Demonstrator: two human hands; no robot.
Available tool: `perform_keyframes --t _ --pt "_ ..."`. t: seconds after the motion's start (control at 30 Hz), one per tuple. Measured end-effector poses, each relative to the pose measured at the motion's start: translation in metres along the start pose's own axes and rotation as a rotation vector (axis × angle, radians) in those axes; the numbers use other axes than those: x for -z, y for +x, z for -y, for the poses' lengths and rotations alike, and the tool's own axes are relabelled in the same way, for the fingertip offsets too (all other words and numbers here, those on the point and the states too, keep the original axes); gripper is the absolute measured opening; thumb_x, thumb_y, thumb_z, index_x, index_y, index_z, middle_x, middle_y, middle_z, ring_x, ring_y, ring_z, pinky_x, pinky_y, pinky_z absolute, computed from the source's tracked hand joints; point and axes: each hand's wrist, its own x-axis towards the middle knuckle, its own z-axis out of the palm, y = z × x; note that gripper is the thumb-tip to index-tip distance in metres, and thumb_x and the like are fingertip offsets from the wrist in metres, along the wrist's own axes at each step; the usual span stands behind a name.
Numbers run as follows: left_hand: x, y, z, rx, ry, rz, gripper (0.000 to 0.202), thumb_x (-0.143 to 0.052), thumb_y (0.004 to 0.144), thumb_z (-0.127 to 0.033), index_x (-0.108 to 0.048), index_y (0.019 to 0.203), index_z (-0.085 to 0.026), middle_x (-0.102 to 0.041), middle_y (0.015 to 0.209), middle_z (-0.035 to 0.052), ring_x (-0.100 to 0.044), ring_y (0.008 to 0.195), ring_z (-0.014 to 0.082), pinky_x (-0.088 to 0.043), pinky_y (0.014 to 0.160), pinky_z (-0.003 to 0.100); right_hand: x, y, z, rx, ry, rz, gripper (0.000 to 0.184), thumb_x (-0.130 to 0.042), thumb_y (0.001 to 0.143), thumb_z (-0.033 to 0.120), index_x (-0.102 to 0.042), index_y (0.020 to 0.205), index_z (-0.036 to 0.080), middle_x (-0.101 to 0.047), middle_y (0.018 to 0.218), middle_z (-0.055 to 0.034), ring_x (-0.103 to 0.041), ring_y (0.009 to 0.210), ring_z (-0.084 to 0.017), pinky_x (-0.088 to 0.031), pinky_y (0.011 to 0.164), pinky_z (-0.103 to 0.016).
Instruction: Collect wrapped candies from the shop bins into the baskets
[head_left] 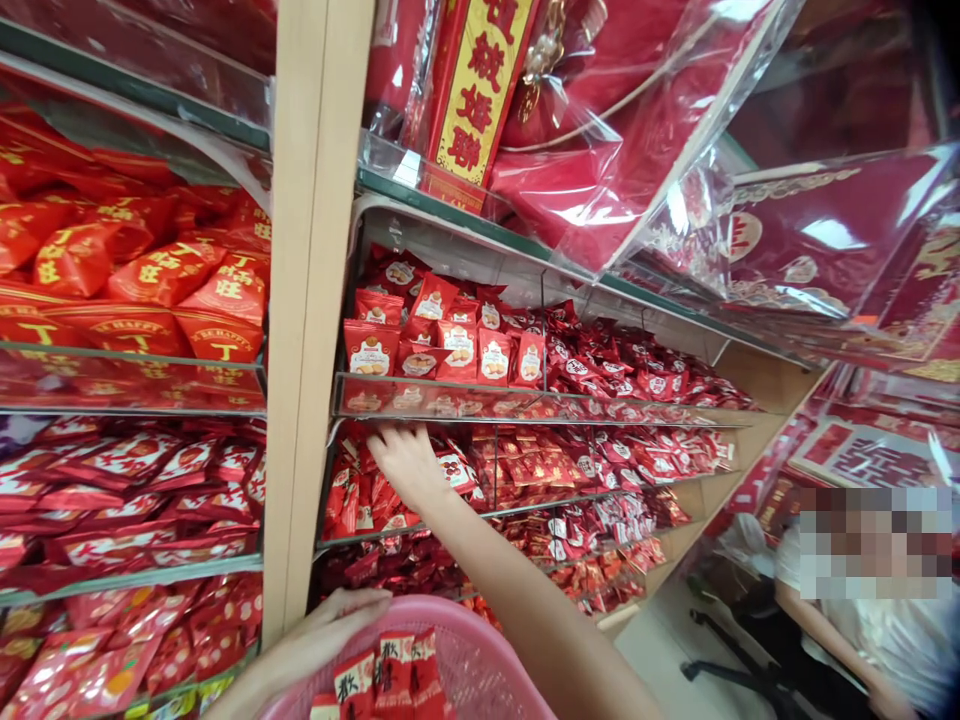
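My left hand (330, 630) grips the rim of a pink plastic basket (487, 640) at the bottom of the view. Several red snack packets (397, 675) with dark lettering lie in the basket. With the arm stretched across above the basket, my right hand (409, 465) reaches into a shelf compartment of small red packets (375, 490). Its fingers look slightly apart among them, and the fingertips are partly hidden under the shelf edge. No packet is visible in that hand.
A clear shelf lip (450, 400) runs just above my right hand, fronting more red packets (459, 345). A wooden upright (307, 300) divides the shelves; large red bags (165, 270) fill the left side. A seated person (892, 640) is at the lower right, beside a chair base (720, 670).
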Motion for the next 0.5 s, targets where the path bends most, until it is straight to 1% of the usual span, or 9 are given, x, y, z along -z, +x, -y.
perform_keyframes --t 0.13,0.27,0.37,0.5 --pt "0.0 -0.001 0.0 -0.01 0.029 -0.006 0.058 -0.053 0.07 -0.062 -0.061 0.113 -0.024 -0.057 0.125 0.004 -0.04 0.123 0.0278 -0.021 0.107 0.035 -0.003 -0.005 0.006 0.026 0.03 0.038 0.021 -0.032 0.091 0.019 -0.052 0.099 0.019 -0.056 0.097 -0.0062 -0.049 0.087 -0.018 -0.036 0.08 -0.037" --pt "0.0 -0.003 -0.005 -0.006 0.049 -0.008 0.059 -0.053 0.07 -0.063 -0.061 0.114 -0.024 -0.058 0.124 0.0033 -0.04 0.123 0.0271 -0.022 0.106 0.033 -0.007 -0.006 0.005 -0.021 0.039 0.069 0.016 -0.037 0.088 0.016 -0.052 0.094 0.017 -0.055 0.099 -0.0069 -0.047 0.089 -0.019 -0.034 0.081 -0.038" --pt "-0.001 -0.005 -0.012 -0.049 0.046 0.011 0.058 -0.052 0.072 -0.06 -0.062 0.113 -0.021 -0.061 0.12 0.0047 -0.045 0.119 0.0276 -0.025 0.105 0.034 0.0 -0.009 0.006 -0.055 0.057 0.052 0.016 -0.04 0.087 0.016 -0.052 0.096 0.018 -0.055 0.099 -0.0073 -0.047 0.091 -0.019 -0.034 0.081 -0.038" --pt "-0.004 -0.01 -0.026 -0.115 0.032 0.057 0.049 -0.05 0.076 -0.056 -0.066 0.106 -0.022 -0.066 0.112 0.0012 -0.049 0.112 0.0277 -0.03 0.101 0.032 0.015 -0.013 0.015 -0.054 0.139 0.005 0.021 -0.039 0.088 0.02 -0.051 0.105 0.018 -0.054 0.103 -0.0079 -0.046 0.095 -0.02 -0.034 0.083 -0.037"
